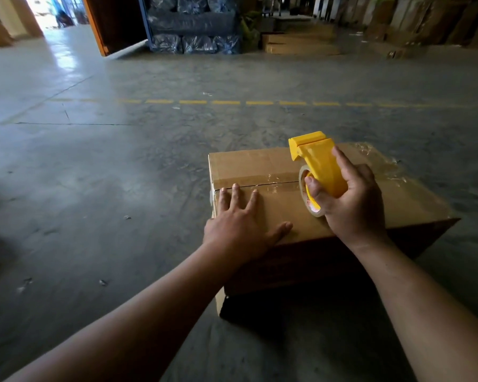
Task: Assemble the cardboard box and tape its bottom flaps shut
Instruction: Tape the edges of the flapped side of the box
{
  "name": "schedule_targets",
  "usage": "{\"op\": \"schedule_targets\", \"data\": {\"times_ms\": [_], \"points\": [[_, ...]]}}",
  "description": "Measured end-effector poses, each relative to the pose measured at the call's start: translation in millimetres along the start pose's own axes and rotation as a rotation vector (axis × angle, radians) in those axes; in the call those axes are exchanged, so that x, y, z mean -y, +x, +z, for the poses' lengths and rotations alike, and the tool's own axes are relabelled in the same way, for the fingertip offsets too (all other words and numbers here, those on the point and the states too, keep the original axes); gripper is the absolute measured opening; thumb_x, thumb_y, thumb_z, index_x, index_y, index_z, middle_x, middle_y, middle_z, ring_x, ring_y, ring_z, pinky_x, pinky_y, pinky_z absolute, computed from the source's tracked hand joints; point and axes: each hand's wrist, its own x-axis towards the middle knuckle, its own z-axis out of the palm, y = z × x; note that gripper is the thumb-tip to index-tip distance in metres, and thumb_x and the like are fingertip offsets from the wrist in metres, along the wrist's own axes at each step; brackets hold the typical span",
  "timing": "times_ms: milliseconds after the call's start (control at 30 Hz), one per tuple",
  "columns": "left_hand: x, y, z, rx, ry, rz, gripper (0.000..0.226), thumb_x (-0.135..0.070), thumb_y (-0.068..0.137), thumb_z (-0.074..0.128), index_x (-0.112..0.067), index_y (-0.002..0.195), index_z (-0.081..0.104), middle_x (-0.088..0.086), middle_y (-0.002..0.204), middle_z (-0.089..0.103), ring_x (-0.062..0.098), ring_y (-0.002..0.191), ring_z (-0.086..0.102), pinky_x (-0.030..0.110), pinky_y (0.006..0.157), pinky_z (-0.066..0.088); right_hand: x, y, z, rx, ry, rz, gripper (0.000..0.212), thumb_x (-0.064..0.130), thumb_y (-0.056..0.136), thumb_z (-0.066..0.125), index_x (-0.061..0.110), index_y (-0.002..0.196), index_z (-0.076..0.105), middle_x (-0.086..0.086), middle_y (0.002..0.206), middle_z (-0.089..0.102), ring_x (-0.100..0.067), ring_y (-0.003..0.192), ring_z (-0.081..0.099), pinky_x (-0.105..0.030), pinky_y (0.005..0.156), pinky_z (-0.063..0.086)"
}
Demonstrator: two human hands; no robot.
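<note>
a cardboard box (282, 205) sits flaps-up on a concrete floor (122, 175). the person's left hand (240, 224) presses flat, fingers spread, on its top, while the right hand (351, 202) grasps a yellow tape dispenser (319, 164) above the partly taped seam (260, 185).

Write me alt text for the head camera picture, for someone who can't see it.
A person's right hand holds a yellow tape dispenser on top of a cardboard box on a concrete floor, while the left hand lies flat on the near flap beside the centre seam. Clear tape already shines along the seam and the box's far right corner.
</note>
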Motion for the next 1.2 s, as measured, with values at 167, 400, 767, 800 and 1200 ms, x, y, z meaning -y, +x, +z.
{"op": "schedule_targets", "data": {"times_ms": [167, 400, 767, 800, 1200], "points": [[5, -1, -6, -0.063, 0.047, 0.031, 0.099, -0.094, 0.071, 0.023, -0.041, 0.153, 0.015, 0.002, 0.165, 0.006, 0.029, 0.151, -0.003, 0.062, 0.113, 0.019, -2, -3, -4, 0.038, 0.038, 0.027, 0.075, 0.059, 0.079, 0.059, 0.021, 0.142, 0.045, -0.014, 0.110, 0.056, -0.023, 0.099, 0.055, -0.026, 0.078, 0.038], [10, 42, -46, -0.288, -0.745, 0.046, 0.042, -0.050, 0.098, 0.046, -0.016, 0.112, 0.066, 0.010, 0.109, 0.070, 0.022, 0.091, 0.066, 0.031, 0.070, 0.047, 17, -1, -9, 0.214, 0.177, 0.029, 0.071, 0.058, 0.073, 0.063, 0.030, 0.137, 0.051, -0.003, 0.126, 0.058, -0.005, 0.105, 0.048, -0.022, 0.083, 0.037], [20, 59, -63, 0.566, -1.738, -0.135, 0.066, -0.066, 0.094, 0.038, -0.008, 0.103, 0.068, 0.015, 0.089, 0.067, 0.028, 0.080, 0.065, 0.037, 0.081, 0.050, 48, -12, -5, 0.353, 0.405, 0.028, 0.069, 0.061, 0.071, 0.066, 0.036, 0.134, 0.052, 0.014, 0.134, 0.053, 0.000, 0.120, 0.050, -0.016, 0.091, 0.041], [22, 60, -61, 0.560, -1.730, -0.125, 0.059, -0.061, 0.096, 0.039, -0.010, 0.100, 0.068, 0.013, 0.088, 0.067, 0.026, 0.078, 0.065, 0.035, 0.079, 0.050, 49, -11, -5, 0.363, 0.415, 0.032, 0.070, 0.060, 0.071, 0.066, 0.036, 0.134, 0.052, 0.015, 0.135, 0.053, 0.002, 0.120, 0.049, -0.015, 0.090, 0.041], [59, 70, -63, 0.644, -1.551, -0.013, 0.047, -0.022, 0.101, 0.038, -0.015, 0.066, 0.068, 0.000, 0.068, 0.055, 0.006, 0.049, 0.050, 0.014, 0.043, 0.031, 74, -8, -3, 0.372, 0.343, 0.003, 0.069, 0.061, 0.071, 0.064, 0.037, 0.135, 0.051, 0.017, 0.132, 0.051, 0.006, 0.114, 0.048, -0.013, 0.086, 0.041]]}}
